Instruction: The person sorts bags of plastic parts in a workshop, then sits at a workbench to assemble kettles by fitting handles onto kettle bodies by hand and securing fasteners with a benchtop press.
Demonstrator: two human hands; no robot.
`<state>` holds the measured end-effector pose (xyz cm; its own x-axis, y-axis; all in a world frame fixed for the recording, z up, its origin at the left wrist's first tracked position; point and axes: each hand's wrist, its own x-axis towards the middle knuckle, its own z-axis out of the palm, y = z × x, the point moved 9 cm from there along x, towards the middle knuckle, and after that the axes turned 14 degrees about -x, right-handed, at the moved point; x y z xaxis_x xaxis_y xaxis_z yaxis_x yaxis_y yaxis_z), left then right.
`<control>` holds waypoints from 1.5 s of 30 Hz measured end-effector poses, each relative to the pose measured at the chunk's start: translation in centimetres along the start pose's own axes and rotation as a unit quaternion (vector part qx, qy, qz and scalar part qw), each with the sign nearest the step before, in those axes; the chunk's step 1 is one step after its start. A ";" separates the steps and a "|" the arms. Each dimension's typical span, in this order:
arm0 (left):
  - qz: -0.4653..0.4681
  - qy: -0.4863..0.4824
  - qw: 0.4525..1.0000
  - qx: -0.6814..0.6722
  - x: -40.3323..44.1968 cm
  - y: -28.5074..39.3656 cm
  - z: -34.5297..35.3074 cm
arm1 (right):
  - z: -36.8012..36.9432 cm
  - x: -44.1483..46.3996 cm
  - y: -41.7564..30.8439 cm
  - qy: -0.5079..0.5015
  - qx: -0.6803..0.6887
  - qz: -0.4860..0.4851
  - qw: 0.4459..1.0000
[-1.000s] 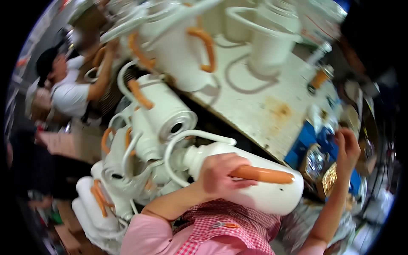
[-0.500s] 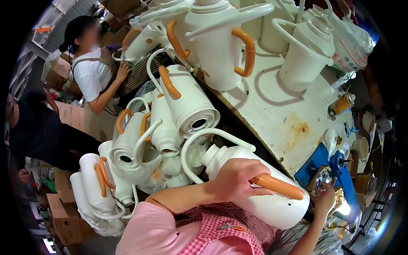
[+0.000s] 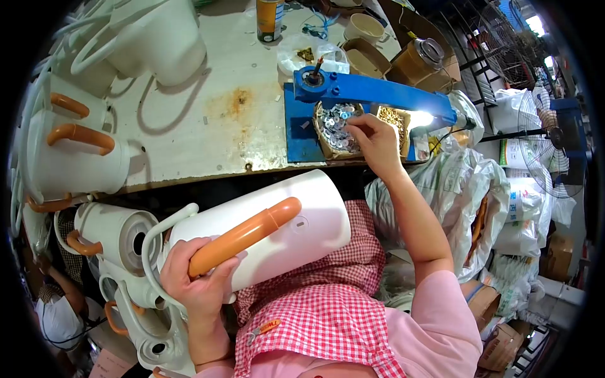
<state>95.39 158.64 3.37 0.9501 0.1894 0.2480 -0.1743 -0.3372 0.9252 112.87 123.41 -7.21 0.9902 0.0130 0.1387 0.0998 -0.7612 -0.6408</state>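
My left hand (image 3: 196, 274) is closed round the upper part of an orange handle (image 3: 249, 232) on a white watering can (image 3: 315, 214). The can lies tilted across my lap, its thin curved spout to the left. Beside the handle's free-looking end, a small slot shows in the can's wall. At the bench edge my right hand (image 3: 376, 142) has thumb and fingers pinched together over an open box of small metal washers (image 3: 337, 123). Whatever is between those fingertips is too small to make out. Right of it sits a box of brass-coloured small parts (image 3: 392, 120), partly hidden by my hand.
A blue bench press (image 3: 378, 91) with a lit lamp arches behind the boxes. More white cans (image 3: 123, 236) crowd the left, on and below the worktable (image 3: 189, 145). An orange spray can (image 3: 270, 19) stands farther back. Plastic sacks (image 3: 435, 195) and a fan (image 3: 551, 138) are at right.
My view has swung right, towards the press and boxes. My left hand still grips the handle, and my right hand remains at the washer box, its fingers now pinched.
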 end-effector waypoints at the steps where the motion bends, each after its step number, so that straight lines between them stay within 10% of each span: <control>1: -0.004 -0.001 1.000 0.002 0.2 -0.1 0.0 | -0.7 -0.3 -0.5 -0.003 0.021 0.005 1.000; 14: 0.027 -0.015 0.999 0.030 0.5 0.9 0.7 | -8.3 5.2 -14.8 0.203 0.062 -0.262 0.941; 27: 0.067 0.021 0.998 0.004 1.3 1.2 -0.8 | -6.2 3.3 -18.2 0.267 -0.222 -0.431 0.833; 34: 0.002 0.066 0.997 -0.034 0.8 0.2 -3.7 | -8.1 0.7 -18.1 0.296 -0.150 -0.377 0.865; 37: 0.003 0.159 0.986 -0.047 1.1 1.2 -7.7 | -4.5 -0.2 -11.9 0.009 0.137 -0.130 0.982; 40: 0.044 0.221 0.974 -0.033 2.6 3.4 -9.0 | 1.6 -3.7 -14.0 -0.287 0.442 -0.022 0.850; 45: 0.148 0.195 0.969 -0.019 9.7 6.3 -5.7 | 0.8 -0.7 -15.7 -0.137 0.463 -0.034 0.875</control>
<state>102.06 163.61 13.30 0.6879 0.4264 0.5874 -0.4404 -0.3981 0.8047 110.66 135.87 2.11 0.9524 0.2896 0.0956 0.0701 0.0972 -0.9928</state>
